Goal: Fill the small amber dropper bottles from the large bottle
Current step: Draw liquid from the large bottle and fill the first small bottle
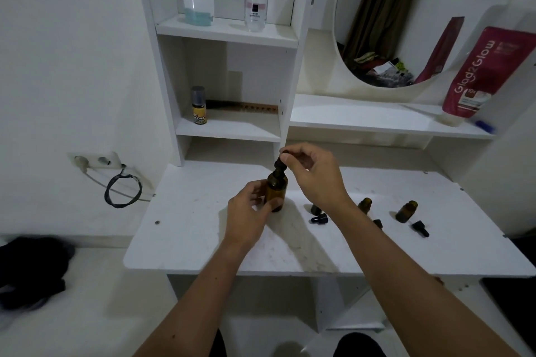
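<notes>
The large amber bottle [276, 190] stands upright on the white tabletop [203, 229]. My left hand [251, 213] grips its lower body. My right hand [311, 172] pinches the black dropper cap [280, 164] on top of it. To the right stand two small open amber bottles, one [406, 211] in plain view and one [365, 204] just behind my right forearm. A third small bottle [315, 207] is mostly hidden by my wrist. Loose black dropper caps lie beside them, one [319, 218] near my wrist and one [420, 228] at the right.
White shelves rise behind the table, holding a perfume bottle [255, 6], a blue jar [198, 10], a small yellow-labelled bottle [198, 106] and a comb [252, 108]. A red pouch [478, 75] leans at the right under a round mirror [406, 17]. A wall socket [95, 160] with cable is at left.
</notes>
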The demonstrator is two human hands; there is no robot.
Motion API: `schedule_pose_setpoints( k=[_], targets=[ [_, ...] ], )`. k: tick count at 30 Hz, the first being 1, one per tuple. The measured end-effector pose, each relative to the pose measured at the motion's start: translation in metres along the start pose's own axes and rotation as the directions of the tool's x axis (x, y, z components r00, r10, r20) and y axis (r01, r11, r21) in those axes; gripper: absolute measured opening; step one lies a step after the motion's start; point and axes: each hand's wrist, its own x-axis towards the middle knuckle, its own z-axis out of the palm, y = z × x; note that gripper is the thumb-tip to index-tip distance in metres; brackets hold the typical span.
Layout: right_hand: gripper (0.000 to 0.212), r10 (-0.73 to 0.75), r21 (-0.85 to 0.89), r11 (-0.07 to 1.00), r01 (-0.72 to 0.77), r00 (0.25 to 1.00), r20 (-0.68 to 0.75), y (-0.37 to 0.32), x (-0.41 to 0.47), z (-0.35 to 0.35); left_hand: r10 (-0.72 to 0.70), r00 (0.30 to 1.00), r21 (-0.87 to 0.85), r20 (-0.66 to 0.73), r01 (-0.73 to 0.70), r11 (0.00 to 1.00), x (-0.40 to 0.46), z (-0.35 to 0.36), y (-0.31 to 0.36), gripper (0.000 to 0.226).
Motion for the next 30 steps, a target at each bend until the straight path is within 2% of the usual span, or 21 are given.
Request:
schedule_pose_setpoints(
  k=[7, 12, 15, 19, 24, 30],
  targets=[
    [0.013, -0.006, 0.153, 0.988, 0.02, 0.996, -0.088, -0.018, -0.003, -0.016, -0.008, 0.999, -0.005, -0.049, 0.008, 1.0, -0.004, 0.0, -0.001, 0.058],
    [0.015, -0.053, 0.175, 0.981, 0.084, 0.983, -0.178, -0.028, -0.008, -0.033, -0.036, 0.996, 0.011, -0.078, 0.037, 0.999, -0.016, 0.002, 0.005, 0.063],
    [0.016, -0.062, 0.196, 0.975, 0.11, 0.97, -0.236, -0.029, -0.013, -0.04, -0.044, 0.992, 0.001, -0.122, 0.044, 0.999, -0.027, 0.002, 0.008, 0.06],
    [0.017, -0.051, 0.23, 0.966, 0.121, 0.956, -0.29, -0.03, -0.017, -0.052, -0.03, 0.988, -0.029, -0.149, 0.027, 0.999, -0.049, 0.011, 0.013, 0.045],
    [0.016, -0.043, 0.186, 0.977, 0.102, 0.954, -0.297, -0.013, -0.031, -0.074, 0.014, 1.0, -0.02, -0.021, -0.014, 1.0, -0.057, 0.031, 0.019, 0.03],
    [0.018, 0.015, 0.078, 0.997, 0.011, 0.948, -0.319, 0.013, -0.049, -0.091, 0.027, 0.993, 0.015, 0.114, -0.029, 0.999, -0.047, 0.058, 0.022, 0.042]
  ],
)
